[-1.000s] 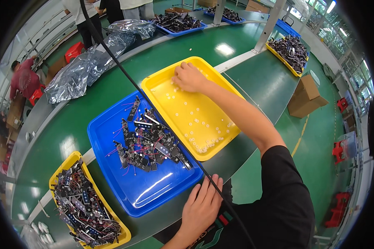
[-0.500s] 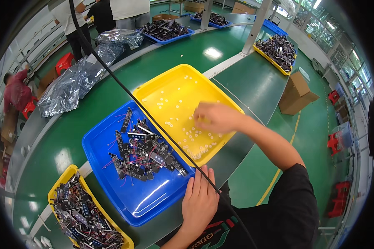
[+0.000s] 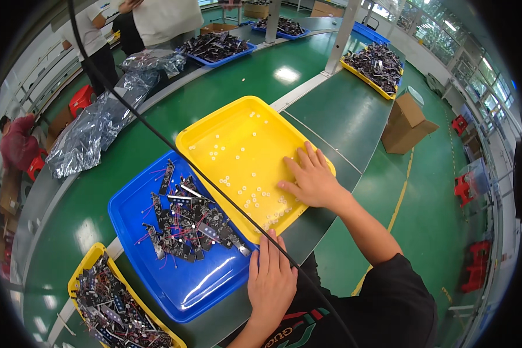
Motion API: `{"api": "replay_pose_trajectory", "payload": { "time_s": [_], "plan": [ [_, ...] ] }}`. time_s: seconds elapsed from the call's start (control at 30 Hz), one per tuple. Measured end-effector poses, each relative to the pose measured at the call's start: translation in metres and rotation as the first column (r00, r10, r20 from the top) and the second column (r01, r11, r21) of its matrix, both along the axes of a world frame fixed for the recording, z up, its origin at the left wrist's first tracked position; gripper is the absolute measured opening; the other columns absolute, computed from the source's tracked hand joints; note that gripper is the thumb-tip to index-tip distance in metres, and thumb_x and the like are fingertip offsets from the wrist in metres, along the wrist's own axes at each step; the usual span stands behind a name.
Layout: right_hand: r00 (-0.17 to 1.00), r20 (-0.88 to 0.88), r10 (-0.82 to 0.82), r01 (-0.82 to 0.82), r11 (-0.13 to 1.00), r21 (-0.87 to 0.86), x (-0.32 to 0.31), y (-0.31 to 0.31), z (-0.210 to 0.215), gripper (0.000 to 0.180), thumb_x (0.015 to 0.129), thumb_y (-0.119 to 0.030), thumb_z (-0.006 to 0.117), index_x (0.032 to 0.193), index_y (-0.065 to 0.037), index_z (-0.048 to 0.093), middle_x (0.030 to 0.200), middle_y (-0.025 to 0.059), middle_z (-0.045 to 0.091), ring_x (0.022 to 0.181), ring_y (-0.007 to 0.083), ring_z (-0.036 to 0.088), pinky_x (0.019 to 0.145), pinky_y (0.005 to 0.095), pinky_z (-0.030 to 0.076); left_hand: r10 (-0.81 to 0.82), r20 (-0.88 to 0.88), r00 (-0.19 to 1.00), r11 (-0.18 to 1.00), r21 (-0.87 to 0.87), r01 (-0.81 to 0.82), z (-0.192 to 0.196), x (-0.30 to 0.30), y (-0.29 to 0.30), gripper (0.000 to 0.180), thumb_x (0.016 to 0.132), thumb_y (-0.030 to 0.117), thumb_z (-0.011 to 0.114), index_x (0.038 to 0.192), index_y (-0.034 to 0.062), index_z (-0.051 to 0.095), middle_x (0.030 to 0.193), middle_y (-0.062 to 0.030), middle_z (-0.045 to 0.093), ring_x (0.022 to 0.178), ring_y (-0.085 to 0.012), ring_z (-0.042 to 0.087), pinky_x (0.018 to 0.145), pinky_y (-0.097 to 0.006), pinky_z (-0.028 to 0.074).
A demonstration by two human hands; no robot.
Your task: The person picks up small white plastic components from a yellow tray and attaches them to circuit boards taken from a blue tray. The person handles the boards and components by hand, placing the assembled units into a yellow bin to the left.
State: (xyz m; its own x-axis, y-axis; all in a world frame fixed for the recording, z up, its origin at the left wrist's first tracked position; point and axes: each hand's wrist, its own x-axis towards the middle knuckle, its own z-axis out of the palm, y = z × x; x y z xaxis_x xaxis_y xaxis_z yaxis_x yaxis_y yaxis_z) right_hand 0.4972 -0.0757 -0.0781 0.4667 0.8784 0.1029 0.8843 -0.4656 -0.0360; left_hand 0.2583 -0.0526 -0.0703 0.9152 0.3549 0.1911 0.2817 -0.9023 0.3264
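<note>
My right hand [image 3: 314, 181] rests in the yellow tray [image 3: 232, 119], fingers spread, against its right side. Small white rings [image 3: 256, 191] lie scattered over that tray, thicker toward its near corner. My left hand [image 3: 272, 284] is laid out with fingers extended, its fingertips touching the near corner of the yellow tray beside the blue tray [image 3: 134, 200]. Inside the blue tray is a loose heap of black circuit boards [image 3: 185, 229] with thin red wires. Nothing shows in either hand; the undersides of both are hidden.
A black cable [image 3: 87, 58] hangs diagonally across the view. Another yellow tray [image 3: 73, 284], full of boards, stands at the near left. Silver plastic bags [image 3: 90, 136] lie at the far left. A filled yellow tray [image 3: 368, 86] and cardboard box [image 3: 405, 124] are at the right.
My right hand has moved from over the middle of the yellow tray to its right side, and its bent fingers have spread. The left hand stays by the corner. The view has shifted slightly.
</note>
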Motion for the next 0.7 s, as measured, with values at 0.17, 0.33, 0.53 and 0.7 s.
{"api": "replay_pose_trajectory", "payload": {
  "time_s": [0.17, 0.33, 0.53, 0.7],
  "plan": [
    [0.993, -0.110, 0.036, -0.029, 0.998, 0.057, -0.024, -0.012, 0.004, 0.065, 0.089, -0.052, 0.047, 0.127, 0.000, 0.048, 0.128, 0.0368, 0.039, 0.124, 0.0529, 0.034, 0.102, 0.0506, 0.033, 0.003, 0.004, 1.000, 1.000, -0.019, -0.003, 0.003, 0.002, -0.003, 0.065, 0.074, 0.027, 0.070, 0.126, -0.0045, 0.048, 0.140, -0.0246, 0.038, 0.128, -0.0351, 0.039, 0.101, -0.043, 0.033],
    [0.982, -0.151, 0.110, -0.103, 0.993, 0.056, -0.053, -0.013, 0.020, 0.060, 0.087, -0.049, 0.052, 0.126, -0.003, 0.049, 0.125, 0.0290, 0.045, 0.116, 0.0460, 0.043, 0.098, 0.0468, 0.038, 0.025, -0.053, 0.998, 0.999, 0.044, -0.023, 0.001, 0.004, -0.005, 0.063, 0.074, 0.029, 0.069, 0.127, 0.0010, 0.050, 0.141, -0.0225, 0.038, 0.131, -0.0307, 0.036, 0.103, -0.041, 0.031],
    [0.954, -0.208, 0.215, -0.172, 0.963, 0.208, -0.056, -0.008, 0.019, 0.048, 0.086, -0.040, 0.058, 0.117, -0.003, 0.056, 0.115, 0.0211, 0.052, 0.106, 0.0370, 0.049, 0.092, 0.0448, 0.040, 0.023, -0.039, 0.999, 0.999, 0.027, -0.022, -0.003, 0.004, -0.005, 0.059, 0.073, 0.028, 0.070, 0.123, 0.0025, 0.053, 0.142, -0.0214, 0.037, 0.131, -0.0313, 0.036, 0.103, -0.042, 0.031],
    [0.963, -0.192, 0.191, -0.130, 0.949, 0.287, -0.031, -0.004, 0.027, 0.040, 0.086, -0.033, 0.059, 0.112, -0.003, 0.058, 0.109, 0.0167, 0.056, 0.101, 0.0339, 0.052, 0.088, 0.0426, 0.042, 0.010, -0.019, 1.000, 1.000, -0.016, -0.010, -0.006, 0.002, -0.006, 0.053, 0.077, 0.028, 0.068, 0.120, 0.0012, 0.055, 0.142, -0.0254, 0.034, 0.132, -0.0363, 0.034, 0.102, -0.045, 0.028]
  ]
}}
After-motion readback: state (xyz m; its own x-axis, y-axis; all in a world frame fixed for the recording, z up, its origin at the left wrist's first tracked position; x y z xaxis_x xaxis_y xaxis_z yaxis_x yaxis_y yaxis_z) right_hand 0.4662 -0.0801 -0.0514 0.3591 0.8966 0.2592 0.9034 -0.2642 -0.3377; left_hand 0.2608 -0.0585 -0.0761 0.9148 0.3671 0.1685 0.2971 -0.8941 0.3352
